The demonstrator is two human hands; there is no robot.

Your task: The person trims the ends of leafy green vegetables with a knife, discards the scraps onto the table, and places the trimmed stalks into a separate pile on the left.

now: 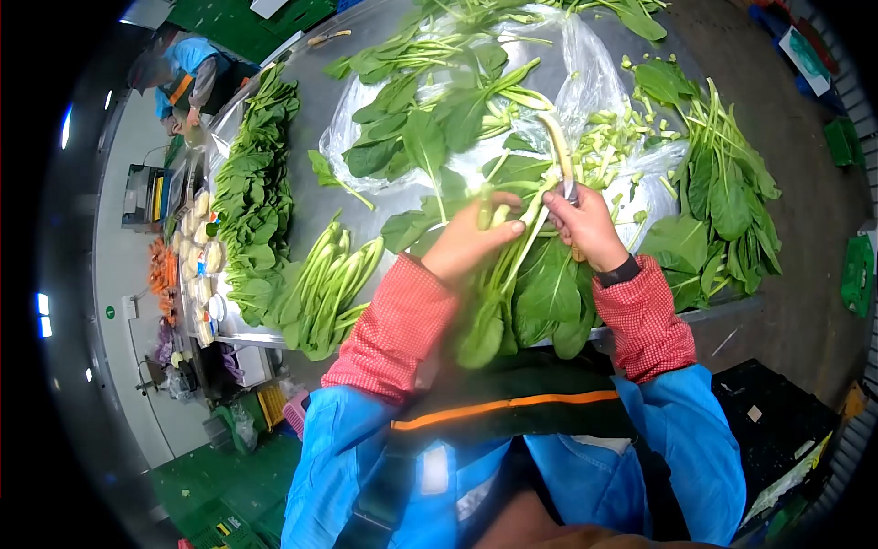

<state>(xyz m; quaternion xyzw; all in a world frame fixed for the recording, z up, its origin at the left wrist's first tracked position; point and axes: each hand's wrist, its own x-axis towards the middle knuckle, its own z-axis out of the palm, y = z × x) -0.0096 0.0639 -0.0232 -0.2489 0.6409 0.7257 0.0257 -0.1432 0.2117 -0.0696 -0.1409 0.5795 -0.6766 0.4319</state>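
My left hand [477,236] is closed around the stems of leafy greens [498,284], whose broad leaves hang toward the table's near edge. In my right hand [585,227] is a knife [572,192]; part of its wooden handle shows below the fingers. Its long curved part rises above my hand, beside the cut ends of the stems. Both hands are close together, and the right thumb is near the stems. Beneath and beyond them, more greens [402,137] lie on clear plastic film [590,69]. Chopped stem ends [613,151] are piled just past my right hand.
Bundled greens [334,284] lie left of my hands, and a long row of greens [261,183] lines the table's left side. Another heap [727,183] hangs over the right edge. A second knife [329,37] rests at the far edge. A co-worker [194,78] stands far left.
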